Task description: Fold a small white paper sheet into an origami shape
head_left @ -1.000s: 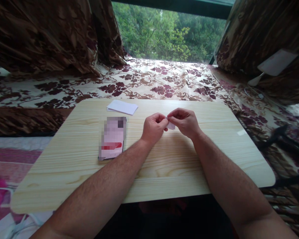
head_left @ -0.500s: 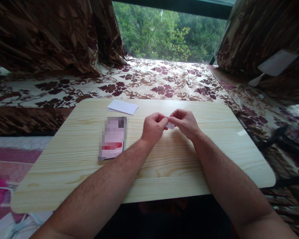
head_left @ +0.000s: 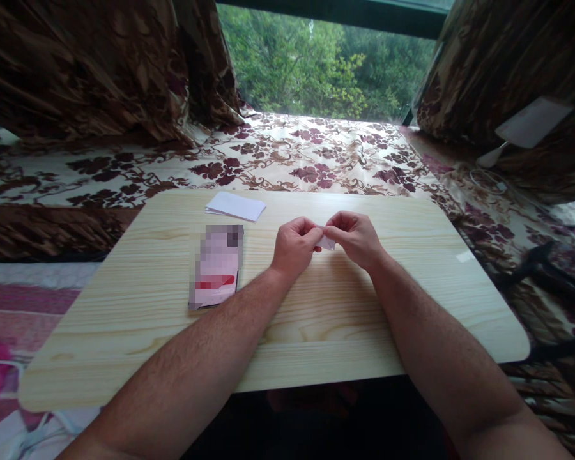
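Both hands meet over the middle of a light wooden table [head_left: 412, 319]. My left hand [head_left: 294, 246] and my right hand [head_left: 354, 237] pinch a small folded piece of white paper [head_left: 326, 242] between their fingertips, just above the tabletop. Most of the paper is hidden by the fingers. A phone [head_left: 216, 265] lies flat to the left of my left hand. A small stack of white paper sheets [head_left: 236, 206] rests near the table's far edge, beyond the phone.
A floral patterned cloth [head_left: 292, 153] covers the surface behind the table, with brown curtains [head_left: 76, 64] on both sides of a window. A white charger and cable [head_left: 491, 169] lie at the right. Pink bedding [head_left: 0, 370] sits at the lower left.
The hands have hardly shifted; the fingers keep working the small paper in the same place.
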### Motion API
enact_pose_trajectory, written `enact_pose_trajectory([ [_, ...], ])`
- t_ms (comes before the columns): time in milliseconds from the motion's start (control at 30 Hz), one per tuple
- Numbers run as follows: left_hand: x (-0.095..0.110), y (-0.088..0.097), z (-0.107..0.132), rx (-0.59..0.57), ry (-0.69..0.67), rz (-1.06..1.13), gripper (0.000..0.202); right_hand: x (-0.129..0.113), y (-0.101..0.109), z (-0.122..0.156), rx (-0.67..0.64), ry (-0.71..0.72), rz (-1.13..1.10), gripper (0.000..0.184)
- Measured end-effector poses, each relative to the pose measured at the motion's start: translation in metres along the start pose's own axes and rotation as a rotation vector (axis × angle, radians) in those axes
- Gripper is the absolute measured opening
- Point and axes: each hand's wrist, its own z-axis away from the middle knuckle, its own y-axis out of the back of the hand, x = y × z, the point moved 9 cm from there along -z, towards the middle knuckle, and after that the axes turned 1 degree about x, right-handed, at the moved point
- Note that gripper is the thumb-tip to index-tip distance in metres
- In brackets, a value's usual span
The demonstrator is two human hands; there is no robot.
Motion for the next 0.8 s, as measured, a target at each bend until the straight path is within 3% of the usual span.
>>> enact_pose_trajectory([
  [300, 0.001, 0.000, 0.001, 0.005, 0.030, 0.001, 0.017, -0.002, 0.001, 0.000, 0.005, 0.035, 0.025, 0.017],
  [567, 0.015, 0.000, 0.003, 0.000, -0.083, -0.185, 0.016, -0.006, 0.000, 0.001, 0.006, 0.040, 0.095, 0.015],
  [800, 0.020, 0.002, 0.004, 0.018, -0.106, -0.173, 0.018, -0.003, 0.000, 0.000, -0.023, 0.023, 0.102, 0.015],
])
